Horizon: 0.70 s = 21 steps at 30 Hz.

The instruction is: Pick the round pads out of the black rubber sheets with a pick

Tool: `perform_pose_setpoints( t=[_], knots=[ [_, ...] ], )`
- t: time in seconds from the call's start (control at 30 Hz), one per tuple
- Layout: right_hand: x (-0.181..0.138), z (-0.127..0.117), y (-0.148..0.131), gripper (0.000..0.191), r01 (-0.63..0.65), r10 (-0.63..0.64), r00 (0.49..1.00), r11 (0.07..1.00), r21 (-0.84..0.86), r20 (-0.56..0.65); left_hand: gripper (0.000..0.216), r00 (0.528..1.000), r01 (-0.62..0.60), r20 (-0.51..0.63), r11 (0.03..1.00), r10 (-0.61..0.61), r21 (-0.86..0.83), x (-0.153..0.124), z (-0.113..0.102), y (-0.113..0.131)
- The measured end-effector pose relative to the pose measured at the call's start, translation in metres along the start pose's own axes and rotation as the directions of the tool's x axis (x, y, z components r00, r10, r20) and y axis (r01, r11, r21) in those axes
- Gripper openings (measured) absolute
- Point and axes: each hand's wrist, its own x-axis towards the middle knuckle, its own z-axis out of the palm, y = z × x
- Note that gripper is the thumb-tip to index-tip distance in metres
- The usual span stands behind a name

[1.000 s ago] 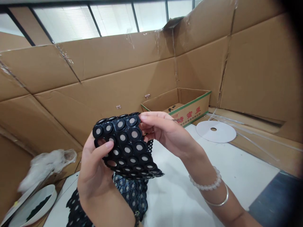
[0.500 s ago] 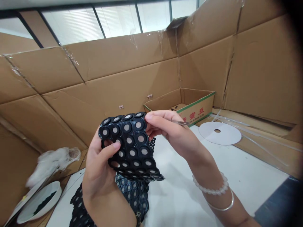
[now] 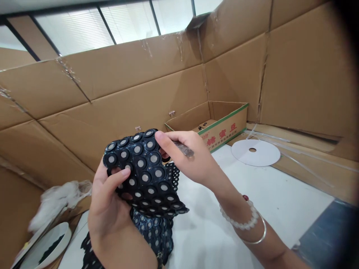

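While the left hand [image 3: 108, 198] is closed on the black sheet [image 3: 146, 175], thumb across the front and the other digits behind, the sheet hangs raised and tilted toward the person, its rows of pale-centred rounds facing up, presumably so that each can be seen and reached. Skin shows through two gaps near that thumb. The right hand [image 3: 187, 153] is curled in around a slim grey tool [image 3: 183, 148], thumb tip against the sheet's upper right corner, which likely steadies the edge; whether its hidden fingertips pinch the sheet too, I cannot tell. Behind the sheet a dark perforated piece [image 3: 174, 175] peeks out, and below lies more studded black material [image 3: 154, 229] on the white desk [image 3: 213, 213], partly blocked from me by the left forearm. Further out, a green-edged carton [image 3: 224, 127] stands beyond the right hand, which overlaps its near corner, and a white disc [image 3: 267, 153] lies flat beside it. Leftward sit a bowl [image 3: 66, 239] with something dark inside and a crumpled plastic bag [image 3: 60, 201]. A cardboard wall [image 3: 126, 89] closes off the back.
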Motion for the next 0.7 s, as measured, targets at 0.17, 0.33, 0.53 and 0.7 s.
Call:
perform_pose_setpoints(
  t=[0.17, 0.33, 0.53, 0.7],
  knots=[
    [0.011, -0.002, 0.011, 0.051, 0.012, -0.005, 0.999, 0.982, 0.188, -0.035, 0.035, 0.999, 0.025, 0.04, 0.998, -0.027, 0.06, 0.001, 0.001, -0.001],
    [0.016, -0.004, 0.014, 0.039, 0.047, -0.03, 0.999, 0.898, 0.438, -0.045, 0.044, 0.992, 0.106, 0.054, 0.99, -0.111, 0.098, -0.001, 0.007, 0.005],
    [0.012, -0.007, 0.01, 0.036, 0.07, -0.045, 0.996, 0.939, 0.338, -0.082, 0.038, 0.993, 0.097, 0.056, 0.988, -0.105, 0.122, -0.003, 0.006, 0.006],
    [0.01, -0.007, 0.008, 0.032, 0.071, -0.05, 0.996, 0.948, 0.31, -0.075, 0.036, 0.99, 0.099, 0.088, 0.989, -0.109, 0.106, -0.002, 0.008, 0.004]
  ],
)
